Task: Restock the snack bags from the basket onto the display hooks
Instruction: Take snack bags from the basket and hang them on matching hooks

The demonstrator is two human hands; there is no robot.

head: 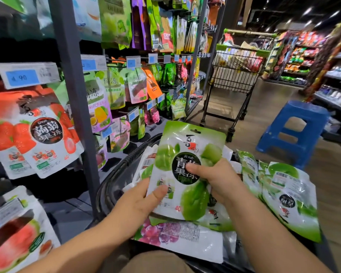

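Note:
Both hands hold one green-and-white snack bag (182, 154) upright above the black basket (114, 180). My left hand (144, 200) pinches its lower left edge, thumb on the front. My right hand (215, 178) grips its right side, thumb across the dark round label. More bags lie in the basket: a grape bag (177, 239) underneath and several green bags (289, 198) at the right. The display hooks (118, 66) with hanging bags fill the rack to the left.
A grey rack post (75, 95) stands between the strawberry bags (37, 131) and the basket. A blue plastic stool (291, 133) sits on the floor at the right. A loaded shopping cart (236, 75) stands ahead in the aisle. Shelves line the far right.

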